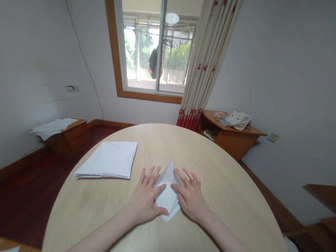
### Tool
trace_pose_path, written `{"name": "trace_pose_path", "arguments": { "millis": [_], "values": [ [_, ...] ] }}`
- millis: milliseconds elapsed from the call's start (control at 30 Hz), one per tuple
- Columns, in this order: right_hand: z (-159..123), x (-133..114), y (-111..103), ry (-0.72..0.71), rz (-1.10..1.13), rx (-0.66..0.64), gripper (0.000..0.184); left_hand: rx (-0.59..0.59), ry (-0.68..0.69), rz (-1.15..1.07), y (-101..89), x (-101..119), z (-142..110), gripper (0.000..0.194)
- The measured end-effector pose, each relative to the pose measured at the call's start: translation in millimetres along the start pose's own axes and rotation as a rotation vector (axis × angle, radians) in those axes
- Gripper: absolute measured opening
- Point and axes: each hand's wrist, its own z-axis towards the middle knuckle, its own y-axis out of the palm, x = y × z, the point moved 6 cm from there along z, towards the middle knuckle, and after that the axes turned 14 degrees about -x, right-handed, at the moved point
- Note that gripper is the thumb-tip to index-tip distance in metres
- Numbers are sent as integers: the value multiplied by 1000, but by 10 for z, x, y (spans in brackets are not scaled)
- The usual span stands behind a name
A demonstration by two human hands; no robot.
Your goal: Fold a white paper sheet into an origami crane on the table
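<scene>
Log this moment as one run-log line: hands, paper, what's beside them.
left hand: spread on folded white paper | right hand: spread on same paper | beside: stack of folded white paper | surface: rounded wooden table

An oval wooden table (223,182) carries a stack of white paper (107,160) at ten o'clock. A folded sheet (166,196) lies at six o'clock.

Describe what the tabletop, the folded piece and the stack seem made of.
The tabletop looks like pale wood or laminate, unclear which, with fine straight grain and a soft sheen. The folded piece seems thin matt white paper, with sharp creases. The stack seems the same paper, its thin layered edges showing.
</scene>
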Motion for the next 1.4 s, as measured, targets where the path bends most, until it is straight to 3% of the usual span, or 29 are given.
{"name": "trace_pose_path", "arguments": {
  "millis": [233, 367, 633, 1400],
  "values": [
    [7, 7, 30, 30, 46, -104, 38, -31, 8, -7, -48, 3, 49, 75],
    [20, -12, 35, 42, 49, -144, 36, -26, 1, 21, -39, 9, 41, 76],
    [14, -36, -9, 24, 24, -106, 40, -15, 8, 90, -27, 0, 25, 86],
    [-26, -95, -97, 129, -78, -61, 22, 37, -51, 186, -83, 98, -14, 81]
  ]
}}
